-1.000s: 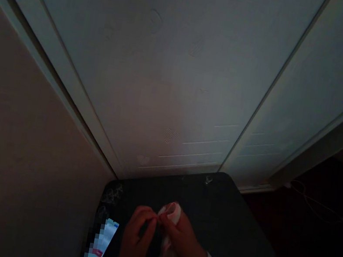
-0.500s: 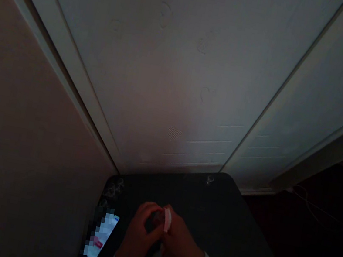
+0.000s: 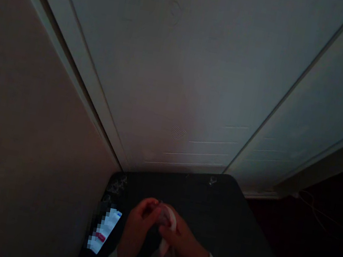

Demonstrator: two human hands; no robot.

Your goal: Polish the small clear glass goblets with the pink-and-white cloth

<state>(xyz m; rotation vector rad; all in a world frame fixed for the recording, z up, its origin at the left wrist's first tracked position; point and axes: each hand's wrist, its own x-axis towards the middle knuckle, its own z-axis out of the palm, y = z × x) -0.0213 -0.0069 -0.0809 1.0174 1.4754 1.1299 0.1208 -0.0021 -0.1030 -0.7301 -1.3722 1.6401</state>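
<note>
My left hand (image 3: pixel 138 228) is closed, its fingertips pinching a small see-through object (image 3: pixel 164 216) that looks hollow. The dim light hides its exact kind. Against the other side of it, my right hand (image 3: pixel 183 239) grips a thin, soft, pinkish-white cloth or tissue (image 3: pixel 164 251). Part of the cloth curves over the object's right side and a loose end hangs below my right fingers. Both hands are held close together above the dark table (image 3: pixel 223 230), near its front.
Several small clear pieces (image 3: pixel 117 184) lie at the table's back left corner, and another clear piece (image 3: pixel 212 180) sits by the back edge. A lit phone (image 3: pixel 107 230) lies at the left. A pale panelled wall (image 3: pixel 167 79) rises behind; a white cable (image 3: pixel 318 216) runs at right.
The cloth now hangs lower and shows more beneath my right hand. My left fingers have shifted over the clear object, which is more exposed. The view has moved slightly.
</note>
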